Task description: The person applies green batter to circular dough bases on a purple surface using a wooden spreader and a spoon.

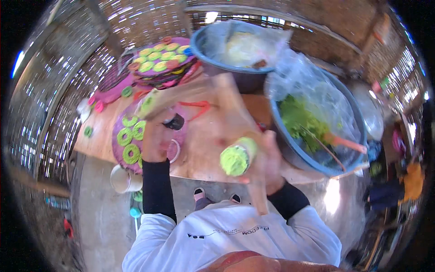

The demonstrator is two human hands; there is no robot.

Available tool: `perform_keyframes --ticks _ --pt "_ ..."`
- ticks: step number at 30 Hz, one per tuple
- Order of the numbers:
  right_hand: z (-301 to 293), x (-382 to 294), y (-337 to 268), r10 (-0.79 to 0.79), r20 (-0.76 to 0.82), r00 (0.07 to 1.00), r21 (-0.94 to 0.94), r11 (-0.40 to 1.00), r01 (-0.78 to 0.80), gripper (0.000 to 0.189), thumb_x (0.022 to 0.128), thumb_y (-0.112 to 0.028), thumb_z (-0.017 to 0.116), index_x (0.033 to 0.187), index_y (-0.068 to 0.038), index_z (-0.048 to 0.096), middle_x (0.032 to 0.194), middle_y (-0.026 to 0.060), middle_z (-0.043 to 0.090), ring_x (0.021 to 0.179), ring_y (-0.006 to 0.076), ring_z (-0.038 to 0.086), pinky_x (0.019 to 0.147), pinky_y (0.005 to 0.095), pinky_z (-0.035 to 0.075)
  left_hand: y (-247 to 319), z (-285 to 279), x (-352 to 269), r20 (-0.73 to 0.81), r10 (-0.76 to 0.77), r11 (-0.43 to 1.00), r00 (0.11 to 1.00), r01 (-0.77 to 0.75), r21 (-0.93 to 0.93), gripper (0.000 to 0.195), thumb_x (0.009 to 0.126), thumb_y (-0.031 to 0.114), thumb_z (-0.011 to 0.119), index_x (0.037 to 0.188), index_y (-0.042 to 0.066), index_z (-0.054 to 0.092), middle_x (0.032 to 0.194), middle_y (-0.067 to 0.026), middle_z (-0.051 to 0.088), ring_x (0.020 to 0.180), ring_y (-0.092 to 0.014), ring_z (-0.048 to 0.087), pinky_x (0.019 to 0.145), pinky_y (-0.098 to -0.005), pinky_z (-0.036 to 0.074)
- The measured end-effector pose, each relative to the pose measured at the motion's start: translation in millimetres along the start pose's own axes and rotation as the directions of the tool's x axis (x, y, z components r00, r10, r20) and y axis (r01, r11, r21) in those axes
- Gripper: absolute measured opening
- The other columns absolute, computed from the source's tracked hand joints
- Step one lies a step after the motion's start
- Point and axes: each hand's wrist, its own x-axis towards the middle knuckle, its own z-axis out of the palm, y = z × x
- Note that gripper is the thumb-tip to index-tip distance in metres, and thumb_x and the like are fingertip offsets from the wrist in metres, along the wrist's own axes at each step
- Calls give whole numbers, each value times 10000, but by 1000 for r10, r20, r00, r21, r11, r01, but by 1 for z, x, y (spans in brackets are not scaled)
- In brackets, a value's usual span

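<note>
My left hand (157, 137) is blurred and appears closed around one arm of a hinged wooden press (190, 98). Green dough clings near that arm's end. My right hand (273, 159) grips the other arm, which carries a cylinder (250, 148) packed with green dough (234, 160). The two arms spread apart from a joint above the table. Beneath my left hand lies a round purple tray (119, 153) with several ring-shaped green dough pieces (131, 153) on it. A black object (175, 121) and a white ring (175, 149) show beside that hand.
A wooden table (200, 159) holds stacked trays of green and orange pieces (158, 57). Two blue-rimmed basins stand behind and right: one with pale contents (200, 54), one with plastic and green dough (297, 122). A white bucket (119, 178) is by the front edge.
</note>
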Motion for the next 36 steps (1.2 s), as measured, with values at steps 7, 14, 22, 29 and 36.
perform_keyframes --ticks 7,14,22,29,36 --pt "14 17 -23 -497 74 864 -761 532 371 735 774 -571 492 1209 0 336 915 112 486 606 143 497 396 206 398 14 -8 -50 243 320 379 916 -359 853 423 614 302 734 960 101 598 871 -60 601 769 -220 576 690 -329 436" --pt "46 38 -16 -394 489 778 -870 -162 465 990 683 -443 648 1329 59 91 1313 215 246 1162 297 345 938 379 308 64 0 -61 446 106 -20 889 -447 895 385 561 354 736 850 124 629 767 -53 593 707 -248 583 626 -361 443" --pt "69 40 4 -196 393 899 -913 -198 356 1010 680 -496 637 1304 107 121 1323 276 240 1235 366 275 1008 417 226 54 -34 -73 538 -18 259 843 -516 817 369 548 345 736 819 124 619 768 -66 560 725 -259 554 638 -362 425" --pt "56 35 49 -176 334 926 -923 -259 284 1047 682 -487 659 1297 131 79 1314 297 234 1226 389 280 1015 429 214 32 -47 -89 500 10 245 866 -487 838 344 503 343 711 739 105 635 676 -119 601 627 -296 585 559 -395 450" --pt "45 67 93 -117 127 985 -863 476 168 1047 612 -488 721 1355 -34 138 1273 252 333 1186 351 361 992 419 269 48 -99 -70 346 -214 501 913 -201 842 421 520 300 723 879 118 602 843 -105 577 785 -294 564 732 -380 424"
